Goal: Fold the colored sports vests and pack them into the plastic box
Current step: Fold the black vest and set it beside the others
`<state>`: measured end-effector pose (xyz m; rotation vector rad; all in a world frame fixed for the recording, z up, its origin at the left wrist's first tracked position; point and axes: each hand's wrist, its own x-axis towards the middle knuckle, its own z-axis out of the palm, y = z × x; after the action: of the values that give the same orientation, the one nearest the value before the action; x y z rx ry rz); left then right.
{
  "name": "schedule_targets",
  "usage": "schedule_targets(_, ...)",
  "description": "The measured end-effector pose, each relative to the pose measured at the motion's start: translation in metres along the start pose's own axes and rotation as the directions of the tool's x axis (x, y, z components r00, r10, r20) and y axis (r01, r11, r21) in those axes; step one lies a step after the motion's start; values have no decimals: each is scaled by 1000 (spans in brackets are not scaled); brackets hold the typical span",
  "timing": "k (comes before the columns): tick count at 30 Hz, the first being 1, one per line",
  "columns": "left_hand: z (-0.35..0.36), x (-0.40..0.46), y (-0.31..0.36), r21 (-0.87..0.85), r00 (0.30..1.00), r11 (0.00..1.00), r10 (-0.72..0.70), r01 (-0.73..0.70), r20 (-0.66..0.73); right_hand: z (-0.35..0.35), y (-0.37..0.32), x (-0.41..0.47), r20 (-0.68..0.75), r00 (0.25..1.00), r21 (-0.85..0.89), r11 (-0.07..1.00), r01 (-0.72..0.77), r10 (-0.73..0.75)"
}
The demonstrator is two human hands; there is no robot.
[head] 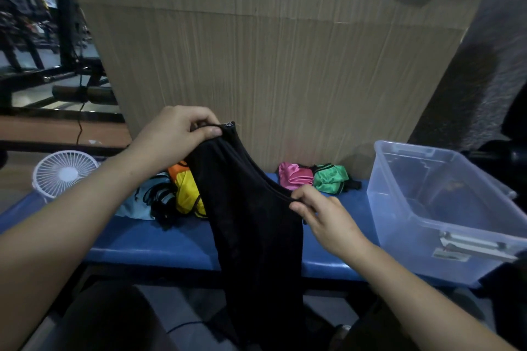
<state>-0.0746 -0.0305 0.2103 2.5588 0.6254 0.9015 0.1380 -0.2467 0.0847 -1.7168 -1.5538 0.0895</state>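
A black sports vest (251,225) hangs in front of me over the blue bench (148,239). My left hand (174,131) pinches its upper strap, held high. Lower and to the right, my right hand (322,216) pinches the vest's edge. Behind the vest lies a crumpled pile with a yellow-orange vest (185,188) and a light blue one (137,202). A pink vest (293,177) and a green vest (330,177) sit bunched at the bench's back. The clear plastic box (445,236) stands on the bench's right end with no vests in it.
A small white fan (64,172) stands at the bench's left end. A ribbed beige wall panel (271,65) rises right behind the bench. Gym equipment (42,37) fills the far left. My dark-clothed knees show at the bottom.
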Motion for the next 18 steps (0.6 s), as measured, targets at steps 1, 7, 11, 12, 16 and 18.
schedule_targets(1,-2,1,2,4,1000,1000,1,-1,-10,-3,-2,0,-9,1000,-7,1000,0,0)
schedule_targets(7,-13,0,17,160,986,986,72,-48,-151,-19,-13,2,-57,998,-110,993,-32,26)
schedule_targets(11,-23,-1,30,111,985,992,79,-62,-156,-30,-28,5,-61,989,-130,981,-142,135)
schedule_targets(12,-25,-1,33,111,984,991,89,-72,-156,-33,-32,7,-56,988,-121,981,-153,147)
schedule_targets(16,-40,1,54,187,973,977,135,-100,-186,-48,-61,9,-73,981,43,983,-178,181)
schedule_targets(18,-49,7,63,218,964,969,160,-112,-214,-59,-76,11,-66,974,122,970,-209,219)
